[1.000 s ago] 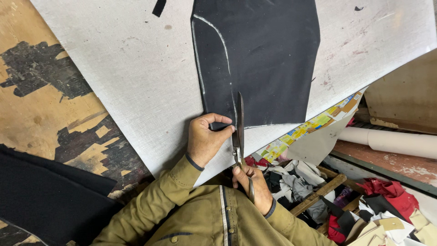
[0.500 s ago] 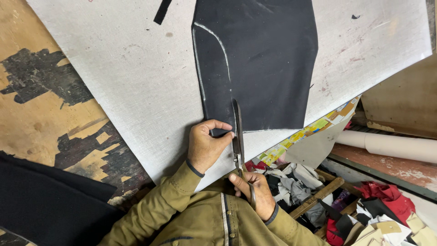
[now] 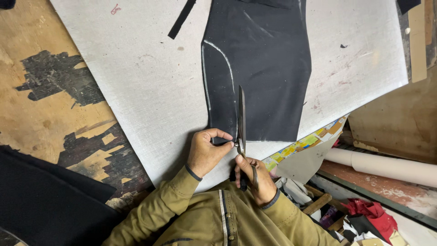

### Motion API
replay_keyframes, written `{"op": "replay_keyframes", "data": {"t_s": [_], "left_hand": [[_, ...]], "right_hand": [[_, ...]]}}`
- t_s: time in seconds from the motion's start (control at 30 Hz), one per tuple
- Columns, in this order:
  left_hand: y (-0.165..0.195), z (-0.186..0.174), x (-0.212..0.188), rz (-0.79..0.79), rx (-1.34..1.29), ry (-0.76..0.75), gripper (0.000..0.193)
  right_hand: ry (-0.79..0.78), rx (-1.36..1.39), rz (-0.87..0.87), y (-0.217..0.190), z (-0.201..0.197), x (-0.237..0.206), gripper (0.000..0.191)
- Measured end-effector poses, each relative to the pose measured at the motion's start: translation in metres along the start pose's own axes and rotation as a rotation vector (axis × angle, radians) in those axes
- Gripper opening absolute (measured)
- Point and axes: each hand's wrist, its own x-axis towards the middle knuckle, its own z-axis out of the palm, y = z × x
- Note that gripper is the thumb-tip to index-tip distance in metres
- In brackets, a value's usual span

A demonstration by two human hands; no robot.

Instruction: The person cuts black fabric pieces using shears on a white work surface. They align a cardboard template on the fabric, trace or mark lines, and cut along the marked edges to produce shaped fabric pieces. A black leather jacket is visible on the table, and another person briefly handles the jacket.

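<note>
Since a second ago the scissors [image 3: 241,123] have closed further into the black cloth [image 3: 259,68] on the bench [image 3: 136,82], blades nearly together along the chalk line. Right hand [image 3: 252,177] grips the handles; left hand [image 3: 205,152] pinches the cloth's lower edge (handle loops are hidden).

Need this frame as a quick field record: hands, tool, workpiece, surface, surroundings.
left hand: pinches the near edge of the black fabric piece
right hand: grip on the scissors, blades pointing away along the fabric
fabric markings: pale curved chalk line on its left part
surface: grey-white board on a worn wooden table
surroundings: cardboard roll and red scraps at right; a black fabric strip on the board
</note>
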Motion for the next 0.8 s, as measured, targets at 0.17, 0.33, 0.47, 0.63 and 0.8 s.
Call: {"op": "replay_keyframes", "data": {"t_s": [0.17,0.33,0.47,0.63,0.8], "left_hand": [[-0.004,0.001,0.000,0.038,0.012,0.023,0.011],[-0.006,0.001,-0.001,0.055,0.033,0.051,0.011],[-0.003,0.000,-0.002,0.039,0.062,0.064,0.011],[-0.001,-0.001,-0.003,0.031,0.082,0.054,0.008],[-0.001,-0.002,-0.005,0.096,0.040,0.051,0.008]], "right_hand": [[0.008,-0.005,0.005,-0.001,0.002,0.002,0.041],[0.043,-0.032,0.061,0.002,-0.002,0.007,0.033],[0.066,-0.019,0.101,0.000,-0.003,0.009,0.032],[0.008,-0.040,0.039,-0.021,-0.006,0.015,0.044],[-0.017,-0.103,-0.023,-0.047,0.000,0.025,0.050]]}}
